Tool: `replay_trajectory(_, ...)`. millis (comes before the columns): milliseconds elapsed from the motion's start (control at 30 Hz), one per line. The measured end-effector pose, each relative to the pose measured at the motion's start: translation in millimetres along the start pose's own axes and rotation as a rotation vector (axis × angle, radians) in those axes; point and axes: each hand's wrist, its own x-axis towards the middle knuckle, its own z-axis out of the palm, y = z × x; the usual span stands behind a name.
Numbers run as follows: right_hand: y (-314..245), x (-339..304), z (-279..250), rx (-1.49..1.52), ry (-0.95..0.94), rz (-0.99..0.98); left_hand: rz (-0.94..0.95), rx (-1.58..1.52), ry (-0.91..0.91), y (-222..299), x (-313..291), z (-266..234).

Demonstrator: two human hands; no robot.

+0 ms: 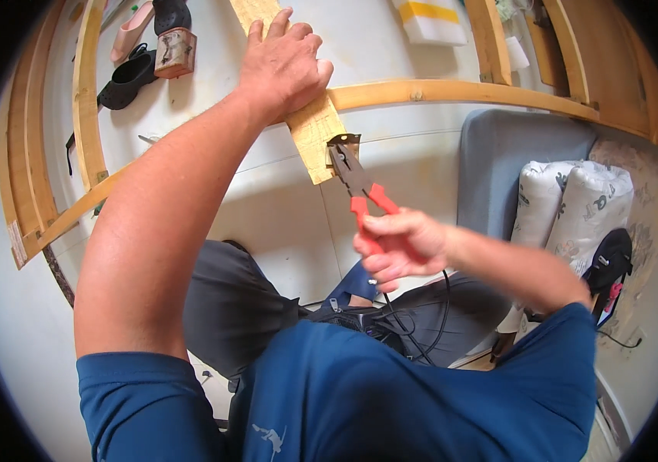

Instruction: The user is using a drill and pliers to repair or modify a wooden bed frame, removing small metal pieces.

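My left hand [283, 65] presses flat on a pale wooden strip [315, 135] that lies across a curved wooden frame [452, 92]. My right hand [398, 246] grips the red handles of a pair of pliers [360, 189]. The pliers' dark jaws bite a small metal bracket [344, 141] fixed at the near end of the strip. Both forearms come up from my blue shirt at the lower edge.
Black and pink shoes [133, 73] and a small wooden block [173, 52] lie on the white floor at top left. A grey seat [498, 162] with printed cushions [575, 208] stands at right. A white and yellow box [429, 19] sits at the top. Black cables hang by my lap.
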Motion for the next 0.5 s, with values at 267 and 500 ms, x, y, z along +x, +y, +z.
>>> replay_trajectory(267, 61.0, 130.4, 64.0, 0.337, -0.050, -0.794, 0.010, -0.035, 0.005, 8.6, 2.9, -2.8)
replay_trajectory(500, 43.3, 50.1, 12.4, 0.082, -0.023, -0.334, 0.018, -0.038, 0.017, 4.0, 1.1, 0.3)
